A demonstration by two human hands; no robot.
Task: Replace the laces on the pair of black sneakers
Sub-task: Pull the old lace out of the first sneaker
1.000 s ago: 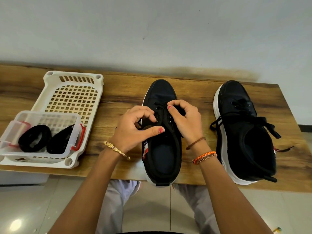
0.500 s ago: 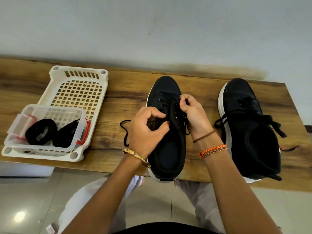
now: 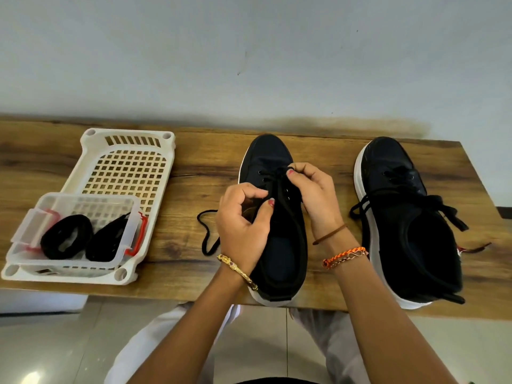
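1. Two black sneakers are sitting on a wooden surface [image 3: 194,167] against a pale wall [image 3: 249,51], with grey floor tiles [image 3: 55,342] showing below its near edge.
2. Left of them, a white basket [image 3: 166,151] is carrying a clear box [image 3: 30,225] holding two coiled black laces [image 3: 66,236].
3. Over the left sneaker [image 3: 270,153], the right hand [image 3: 315,195] is pinching its lace [image 3: 206,231] at the far eyelets, while the left hand [image 3: 241,223] is curling its fingers over the tongue; what they are grasping is hidden.
4. Still laced, the right sneaker [image 3: 410,239] is standing apart.

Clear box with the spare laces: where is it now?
Head view, far left: the clear box sits in the near end of the white basket on the table, left of the left hand.
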